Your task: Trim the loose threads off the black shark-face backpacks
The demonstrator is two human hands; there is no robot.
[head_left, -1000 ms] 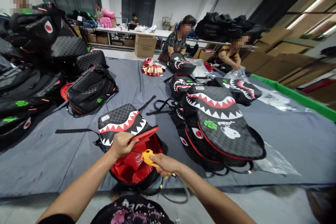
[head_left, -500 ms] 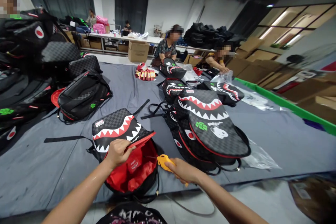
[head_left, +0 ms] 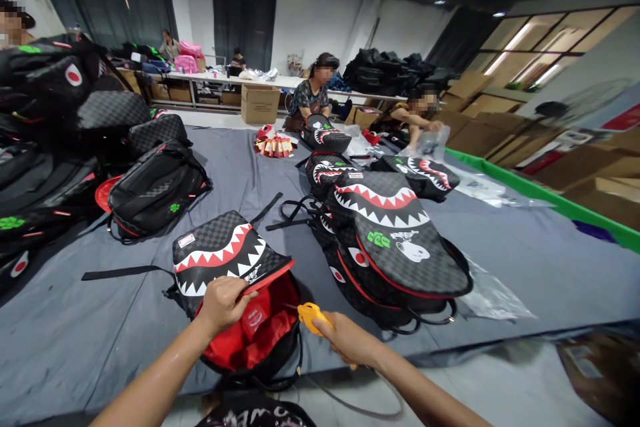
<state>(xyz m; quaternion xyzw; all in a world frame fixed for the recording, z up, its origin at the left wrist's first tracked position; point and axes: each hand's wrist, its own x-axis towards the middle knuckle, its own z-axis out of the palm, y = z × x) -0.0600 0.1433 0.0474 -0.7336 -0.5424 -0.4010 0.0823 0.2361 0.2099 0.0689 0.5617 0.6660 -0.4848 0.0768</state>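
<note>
In front of me a black checkered backpack [head_left: 215, 240] with a shark-mouth print lies on the grey cloth, its red-lined mouth towards me. My left hand [head_left: 227, 307] pinches the edge of its flap and holds it up, showing the red lining [head_left: 240, 337]. My right hand [head_left: 350, 337] is wrapped round a yellow air blow gun [head_left: 310, 315]. The gun's thin nozzle points left into the bag's opening. A grey hose [head_left: 360, 407] hangs below my right hand. Right of the bag lies a stack of similar backpacks [head_left: 390, 240].
More black backpacks [head_left: 155, 187] are heaped at the left. Red-and-yellow tags [head_left: 274, 145] lie mid-table. Two people [head_left: 311, 93] work across the table among bags and clear plastic. A plastic bag [head_left: 495, 293] lies at right, and a green edge [head_left: 550, 187] borders the table.
The view has shifted slightly. My left hand still holds the flap, and the blow gun stays at the bag's mouth with little movement.
</note>
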